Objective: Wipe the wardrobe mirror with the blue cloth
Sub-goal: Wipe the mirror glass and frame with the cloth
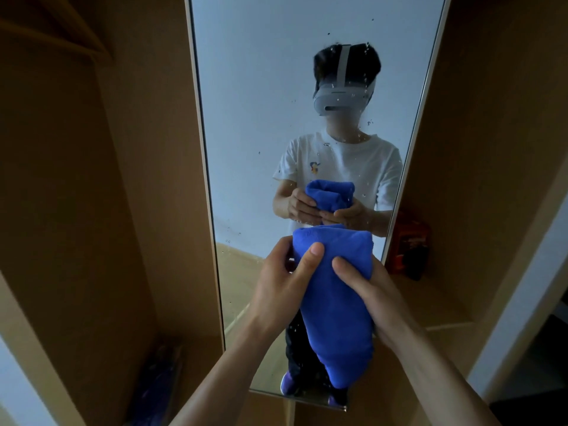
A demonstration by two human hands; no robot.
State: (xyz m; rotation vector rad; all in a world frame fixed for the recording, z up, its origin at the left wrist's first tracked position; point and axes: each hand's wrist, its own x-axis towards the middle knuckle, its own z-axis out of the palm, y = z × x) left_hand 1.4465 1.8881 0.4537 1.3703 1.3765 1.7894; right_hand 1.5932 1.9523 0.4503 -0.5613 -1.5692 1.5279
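Wardrobe [147,179]: tan wood panels fill both sides. The mirror [261,87] is a tall strip set between them, and it reflects us, a person in a white tee and a headset.

We hold the blue cloth [335,302] bunched into a long roll in front of the lower mirror; can't tell if it touches the glass.

Our left hand [282,281] grips the roll's upper left, thumb on top. Our right hand [368,296] wraps the right side, thumb pressed in, fingers hidden behind.

An orange-red item [410,250], blurred, stands on the right shelf [436,305] just beside the mirror frame. Water droplets [365,78] dot the glass.
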